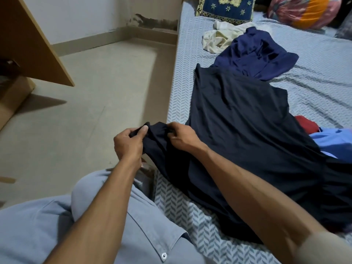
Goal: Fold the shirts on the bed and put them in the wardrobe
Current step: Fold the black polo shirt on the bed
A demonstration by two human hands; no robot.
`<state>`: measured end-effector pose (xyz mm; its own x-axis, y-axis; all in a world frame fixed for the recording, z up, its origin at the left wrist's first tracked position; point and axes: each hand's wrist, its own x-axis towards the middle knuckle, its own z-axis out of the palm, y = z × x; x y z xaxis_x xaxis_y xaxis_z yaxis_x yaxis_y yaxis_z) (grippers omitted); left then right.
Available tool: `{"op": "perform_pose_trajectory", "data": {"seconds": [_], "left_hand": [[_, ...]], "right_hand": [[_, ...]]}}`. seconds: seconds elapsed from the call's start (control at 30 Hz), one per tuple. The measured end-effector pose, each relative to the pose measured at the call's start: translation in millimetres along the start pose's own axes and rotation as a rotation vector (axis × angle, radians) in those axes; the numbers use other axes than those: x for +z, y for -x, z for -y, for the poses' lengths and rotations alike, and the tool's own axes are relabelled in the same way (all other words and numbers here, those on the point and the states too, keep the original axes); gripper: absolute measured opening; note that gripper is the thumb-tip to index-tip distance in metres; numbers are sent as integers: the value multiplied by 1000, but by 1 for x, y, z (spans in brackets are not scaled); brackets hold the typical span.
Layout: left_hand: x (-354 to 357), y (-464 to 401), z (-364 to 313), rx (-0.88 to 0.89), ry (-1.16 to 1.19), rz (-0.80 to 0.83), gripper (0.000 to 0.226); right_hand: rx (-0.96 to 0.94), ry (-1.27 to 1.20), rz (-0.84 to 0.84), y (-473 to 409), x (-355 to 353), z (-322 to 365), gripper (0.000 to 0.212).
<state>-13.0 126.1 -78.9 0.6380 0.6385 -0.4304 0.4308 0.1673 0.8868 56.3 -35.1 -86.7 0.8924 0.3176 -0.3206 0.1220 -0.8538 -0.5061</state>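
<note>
Fingers of both hands are pinched on one bunched end of the black shirt: the left hand at the tip, the right hand just beside it. That end is held off the bed's edge; the remainder is spread across the bed. Fabric is judged light, limp and creasing readily, with no stiffness to keep shape. Hold is best taken at seams or corners. A blue shirt and a cream garment are noted beyond, unfolded.

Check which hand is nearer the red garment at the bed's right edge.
Right. The right hand grips the dark shirt on the side toward the red garment; the left hand grips it farther left, over the floor.
</note>
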Motion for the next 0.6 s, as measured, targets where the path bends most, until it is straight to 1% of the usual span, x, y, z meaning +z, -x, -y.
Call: {"op": "perform_pose_trajectory", "data": {"seconds": [0.03, 0.1, 0.17, 0.23, 0.27, 0.33, 0.37, 0.4, 0.43, 0.47, 0.5, 0.53, 0.57, 0.6], "left_hand": [[1, 8, -5, 121, -87, 30, 19], [12, 35, -17, 392, -261, 112, 15], [31, 68, -24, 607, -382, 242, 13], [59, 104, -25, 740, -487, 393, 13], [74, 121, -24, 782, -546, 463, 15], [106, 153, -16, 850, -650, 582, 22], [119, 169, -11, 847, -673, 661, 28], [132, 185, -4, 801, -658, 779, 37], [141, 197, 4, 721, -614, 926, 51], [145, 206, 11, 616, -575, 1068, 65], [148, 213, 20, 553, -581, 1174, 76], [147, 215, 28, 568, -623, 1221, 81], [145, 213, 36, 656, -689, 1208, 80], [141, 208, 43, 783, -779, 1142, 77]], "right_hand": [[35, -180, -8, 7, -4, -3, 35], [166, -655, 33, 30, -19, -12, 27], [297, -1112, 146, 56, -38, -25, 36], [335, -1341, 203, 81, -61, -46, 52], [341, -1403, 194, 90, -71, -60, 60], [379, -1484, 112, 113, -91, -90, 72], [401, -1493, 75, 122, -97, -108, 79], [430, -1484, 41, 133, -102, -127, 85], [471, -1479, 17, 144, -105, -140, 87], [518, -1482, 1, 152, -105, -155, 82], [549, -1498, 3, 162, -105, -167, 72], [566, -1507, 18, 167, -103, -177, 61], [571, -1492, 29, 172, -101, -183, 49], [569, -1420, 14, 173, -98, -189, 38]]}}
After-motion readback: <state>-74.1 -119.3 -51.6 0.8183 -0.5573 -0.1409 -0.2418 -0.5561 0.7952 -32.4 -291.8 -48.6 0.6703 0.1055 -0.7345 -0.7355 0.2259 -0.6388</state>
